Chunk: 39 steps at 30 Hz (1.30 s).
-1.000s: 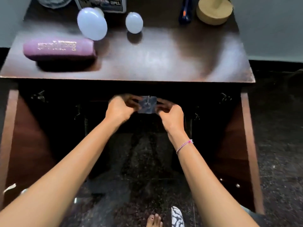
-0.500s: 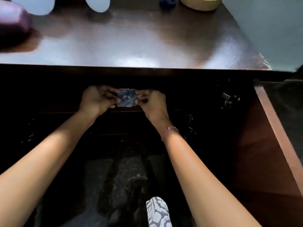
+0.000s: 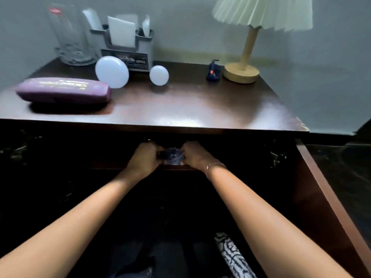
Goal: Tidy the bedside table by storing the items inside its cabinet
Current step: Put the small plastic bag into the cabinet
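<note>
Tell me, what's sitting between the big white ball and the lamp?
The head view shows a smaller white ball and a little blue thing between them.

Globes: two, large globe (image 3: 111, 71) and small globe (image 3: 159, 75).
Purple case (image 3: 63, 90): one.
Glass vase (image 3: 70, 35): one.
Grey organiser (image 3: 128, 51): one.
Lamp (image 3: 263, 13): one.
Small blue item (image 3: 213, 72): one.
Your hands: two, left hand (image 3: 143, 157) and right hand (image 3: 195, 156).
Packet (image 3: 172, 156) you hold: one.

Purple case (image 3: 63, 92), white bulbs (image 3: 112, 72).
</note>
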{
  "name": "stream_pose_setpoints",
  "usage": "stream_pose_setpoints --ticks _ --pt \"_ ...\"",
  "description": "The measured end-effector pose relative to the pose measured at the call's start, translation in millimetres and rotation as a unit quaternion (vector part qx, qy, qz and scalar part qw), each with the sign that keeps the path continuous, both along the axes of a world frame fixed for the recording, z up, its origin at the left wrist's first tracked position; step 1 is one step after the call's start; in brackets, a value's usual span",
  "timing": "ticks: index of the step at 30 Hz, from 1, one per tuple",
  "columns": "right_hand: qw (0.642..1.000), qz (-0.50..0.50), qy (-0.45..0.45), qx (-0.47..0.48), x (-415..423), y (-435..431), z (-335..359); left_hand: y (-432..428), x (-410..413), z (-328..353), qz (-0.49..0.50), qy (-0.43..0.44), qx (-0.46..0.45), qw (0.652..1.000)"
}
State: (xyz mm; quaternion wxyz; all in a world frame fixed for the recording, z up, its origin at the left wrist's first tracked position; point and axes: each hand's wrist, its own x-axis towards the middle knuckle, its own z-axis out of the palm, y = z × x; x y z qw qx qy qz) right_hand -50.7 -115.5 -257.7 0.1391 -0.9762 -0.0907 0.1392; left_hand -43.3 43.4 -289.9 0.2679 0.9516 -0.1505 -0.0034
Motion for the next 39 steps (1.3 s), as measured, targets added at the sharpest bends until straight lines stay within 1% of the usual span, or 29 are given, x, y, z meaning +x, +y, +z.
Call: stream_pose_setpoints --ticks 3,6,13,15,17,19,21,32,39 --pt "0.999 0.002 -0.010 -0.032 -5 4 2 1 -1 3 -0.019 0.001 0.060 0.998" --pt "0.999 -0.008 -0.023 -0.043 -4 6 1 0 1 5 -0.018 0.012 0.090 0.996" --pt "0.998 -0.040 -0.008 -0.041 -5 16 -3 -11 8 17 -0.011 0.125 0.105 0.987" --pt "0.998 -0.051 0.005 -0.032 -4 14 -3 -14 8 21 -0.004 0.155 0.101 0.983" --pt "0.998 -0.061 0.022 -0.020 -4 10 -3 -14 7 21 0.012 0.187 0.071 0.980" --pt "0.997 -0.066 0.034 -0.008 -6 9 -2 -14 5 23 0.032 0.201 0.038 0.978" --pt "0.997 -0.072 0.034 -0.005 -8 9 1 -16 4 27 0.040 0.209 0.029 0.977" --pt "0.999 -0.044 0.011 -0.019 -8 11 6 -21 7 27 0.034 0.222 0.018 0.974" --pt "0.999 -0.052 0.010 -0.001 -8 8 1 -22 6 25 0.043 0.221 0.019 0.974"
